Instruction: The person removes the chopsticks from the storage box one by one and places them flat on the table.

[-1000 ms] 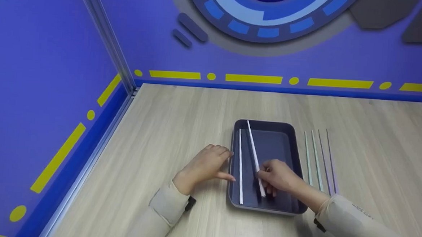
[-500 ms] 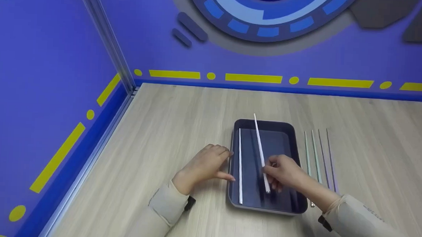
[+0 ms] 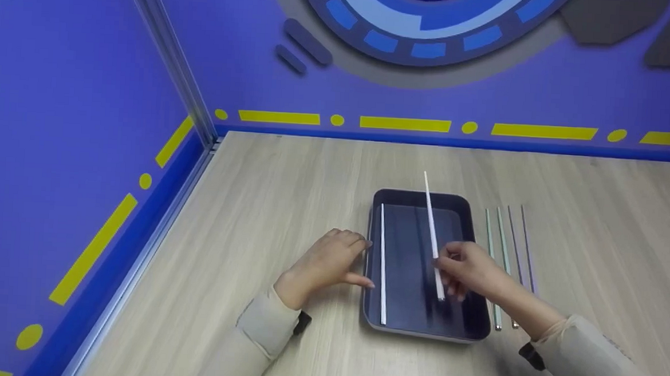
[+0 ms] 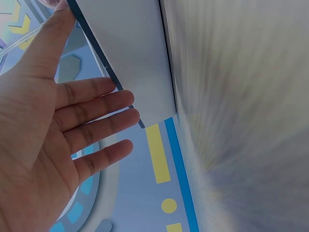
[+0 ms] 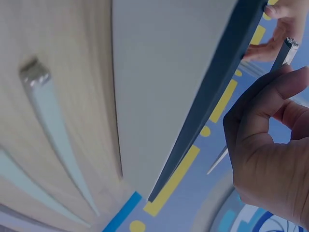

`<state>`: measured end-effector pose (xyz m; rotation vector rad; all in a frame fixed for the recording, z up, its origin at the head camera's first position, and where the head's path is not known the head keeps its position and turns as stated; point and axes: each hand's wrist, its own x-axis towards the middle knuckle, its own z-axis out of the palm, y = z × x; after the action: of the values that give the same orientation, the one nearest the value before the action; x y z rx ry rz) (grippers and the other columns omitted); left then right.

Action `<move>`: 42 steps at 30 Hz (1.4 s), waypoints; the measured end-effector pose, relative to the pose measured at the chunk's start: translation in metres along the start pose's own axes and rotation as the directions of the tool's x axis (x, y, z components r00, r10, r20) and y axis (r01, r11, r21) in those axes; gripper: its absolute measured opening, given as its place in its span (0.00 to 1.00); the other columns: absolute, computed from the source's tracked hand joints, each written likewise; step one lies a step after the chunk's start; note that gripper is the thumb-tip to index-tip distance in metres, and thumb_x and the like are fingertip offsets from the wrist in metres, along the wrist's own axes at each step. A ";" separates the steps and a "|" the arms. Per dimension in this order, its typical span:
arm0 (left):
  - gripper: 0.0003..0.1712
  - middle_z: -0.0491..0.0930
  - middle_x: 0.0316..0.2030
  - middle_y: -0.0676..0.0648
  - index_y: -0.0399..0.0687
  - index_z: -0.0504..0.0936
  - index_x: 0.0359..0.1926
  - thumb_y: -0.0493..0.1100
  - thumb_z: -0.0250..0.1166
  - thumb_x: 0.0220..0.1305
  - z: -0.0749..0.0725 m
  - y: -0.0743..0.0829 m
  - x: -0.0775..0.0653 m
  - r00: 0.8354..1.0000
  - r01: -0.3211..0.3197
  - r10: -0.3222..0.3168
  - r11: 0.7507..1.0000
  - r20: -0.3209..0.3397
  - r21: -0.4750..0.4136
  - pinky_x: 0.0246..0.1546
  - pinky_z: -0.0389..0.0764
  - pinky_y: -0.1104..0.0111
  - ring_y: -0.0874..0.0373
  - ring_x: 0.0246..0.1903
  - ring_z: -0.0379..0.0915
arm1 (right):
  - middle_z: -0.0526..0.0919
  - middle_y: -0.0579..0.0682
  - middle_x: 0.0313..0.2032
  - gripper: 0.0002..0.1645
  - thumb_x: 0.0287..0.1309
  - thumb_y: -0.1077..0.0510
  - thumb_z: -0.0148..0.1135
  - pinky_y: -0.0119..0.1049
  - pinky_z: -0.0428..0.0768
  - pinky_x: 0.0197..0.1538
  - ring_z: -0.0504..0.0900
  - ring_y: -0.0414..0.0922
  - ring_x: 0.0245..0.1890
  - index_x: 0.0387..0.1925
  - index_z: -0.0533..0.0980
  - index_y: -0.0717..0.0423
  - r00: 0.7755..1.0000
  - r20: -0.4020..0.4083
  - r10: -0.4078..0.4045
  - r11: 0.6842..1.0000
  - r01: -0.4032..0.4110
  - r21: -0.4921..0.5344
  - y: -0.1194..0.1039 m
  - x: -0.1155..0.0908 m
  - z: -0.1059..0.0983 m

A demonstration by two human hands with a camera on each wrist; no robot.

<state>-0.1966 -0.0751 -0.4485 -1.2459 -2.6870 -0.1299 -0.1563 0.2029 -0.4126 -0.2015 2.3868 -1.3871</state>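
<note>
My right hand (image 3: 471, 269) pinches a white chopstick (image 3: 432, 223) near its thick end, raised over the right half of a dark rectangular tray (image 3: 408, 328). The held chopstick's thin tip points away, past the tray's far rim. A second white chopstick (image 3: 383, 265) lies lengthwise inside the tray along its left wall. My left hand (image 3: 328, 262) rests against the tray's left side, thumb over the rim. In the left wrist view its straight fingers (image 4: 96, 116) touch the tray's pale outer wall (image 4: 130, 58).
Right of the tray, two mint-green chopsticks (image 3: 503, 242) and two purple chopsticks (image 3: 530, 244) lie side by side on the wooden table (image 3: 289, 180), partly hidden by the right forearm. Blue panels (image 3: 86, 112) stand behind and to the left.
The right hand has carried its white chopstick up and rightward, from close beside the other white one to the tray's right half. The left hand stays in place.
</note>
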 end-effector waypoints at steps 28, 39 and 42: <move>0.44 0.81 0.48 0.49 0.44 0.77 0.54 0.73 0.62 0.47 0.001 0.000 0.000 1.000 0.006 -0.006 1.000 -0.002 0.003 0.56 0.74 0.64 0.55 0.51 0.76 | 0.73 0.44 0.18 0.15 0.67 0.59 0.51 0.30 0.74 0.15 0.75 0.36 0.15 0.32 0.67 0.70 0.999 0.004 -0.034 0.999 0.034 0.018 0.025 -0.013 -0.038; 0.45 0.81 0.49 0.48 0.43 0.77 0.55 0.73 0.63 0.46 0.000 0.001 -0.002 1.000 0.010 -0.010 1.000 0.001 -0.007 0.56 0.74 0.64 0.54 0.51 0.76 | 0.73 0.39 0.17 0.15 0.69 0.59 0.49 0.29 0.73 0.15 0.74 0.34 0.15 0.32 0.67 0.70 0.998 -0.006 -0.060 0.998 0.060 0.016 0.038 -0.023 -0.058; 0.45 0.81 0.49 0.48 0.43 0.77 0.55 0.73 0.63 0.46 0.000 0.001 -0.002 1.000 0.006 -0.006 1.000 -0.004 -0.003 0.56 0.74 0.64 0.54 0.51 0.76 | 0.74 0.39 0.17 0.15 0.70 0.58 0.49 0.29 0.73 0.15 0.74 0.34 0.15 0.33 0.67 0.69 0.999 -0.017 -0.051 0.999 0.051 0.005 0.043 -0.026 -0.064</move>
<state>-0.1944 -0.0757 -0.4492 -1.2369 -2.6890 -0.1376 -0.1542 0.2840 -0.4145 -0.2520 2.4070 -1.4240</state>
